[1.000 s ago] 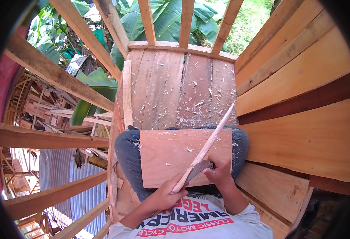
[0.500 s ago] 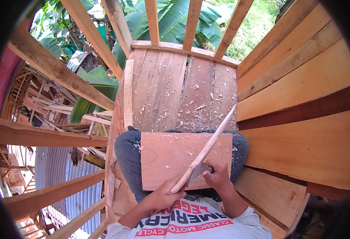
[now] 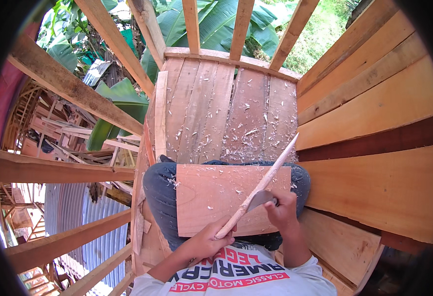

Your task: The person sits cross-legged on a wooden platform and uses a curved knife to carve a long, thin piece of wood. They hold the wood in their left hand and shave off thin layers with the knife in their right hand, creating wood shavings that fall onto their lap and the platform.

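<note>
A pale, peeled wooden stick (image 3: 268, 178) slants up and to the right, tapering to a point at its far end. Its near end is wrapped by the fingers of my left hand (image 3: 214, 240), low over my lap. My right hand (image 3: 281, 209) is closed on the handle of a knife (image 3: 260, 199), and most of that handle is hidden in the fist. The broad grey blade lies against the right side of the stick, around its middle. Beneath both hands, a flat wooden board (image 3: 216, 190) rests across my thighs with a few shavings on it.
Wood shavings (image 3: 250, 132) litter the plank floor (image 3: 211, 106) beyond my legs. Wooden railing bars (image 3: 58, 167) rise at the left and far sides, with banana leaves (image 3: 122, 98) and corrugated metal sheets (image 3: 90, 212) outside. A plank wall (image 3: 374, 177) stands close on the right.
The knife in my right hand has moved forward and to the right along the stick, away from my left hand. My left hand keeps its hold on the near end.
</note>
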### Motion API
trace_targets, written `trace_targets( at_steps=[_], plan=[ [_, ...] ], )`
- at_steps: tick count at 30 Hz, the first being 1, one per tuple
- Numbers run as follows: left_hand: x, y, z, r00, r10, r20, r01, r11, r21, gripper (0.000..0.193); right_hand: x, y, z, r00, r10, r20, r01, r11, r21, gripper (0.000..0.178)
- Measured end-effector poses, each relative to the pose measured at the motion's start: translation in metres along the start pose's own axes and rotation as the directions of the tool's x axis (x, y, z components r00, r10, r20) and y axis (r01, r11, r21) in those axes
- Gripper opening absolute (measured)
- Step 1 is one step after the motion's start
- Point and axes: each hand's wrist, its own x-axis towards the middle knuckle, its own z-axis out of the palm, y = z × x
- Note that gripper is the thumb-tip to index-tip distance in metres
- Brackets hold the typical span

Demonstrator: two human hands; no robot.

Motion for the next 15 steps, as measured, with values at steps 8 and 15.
trace_targets(
  at_steps=[8, 15],
  plan=[
    [-0.006, 0.007, 0.004, 0.998, 0.038, -0.045, -0.038, 0.999, -0.002, 0.020, -0.007, -0.003, 0.014, 0.980, -0.200, -0.004, 0.197, 0.968, -0.159, 0.062],
    [-0.010, 0.023, 0.013, 0.995, -0.086, -0.056, 0.086, 0.996, 0.000, 0.020, -0.004, 0.008, 0.007, 0.966, -0.245, -0.078, 0.214, 0.936, -0.280, 0.075]
  ],
)
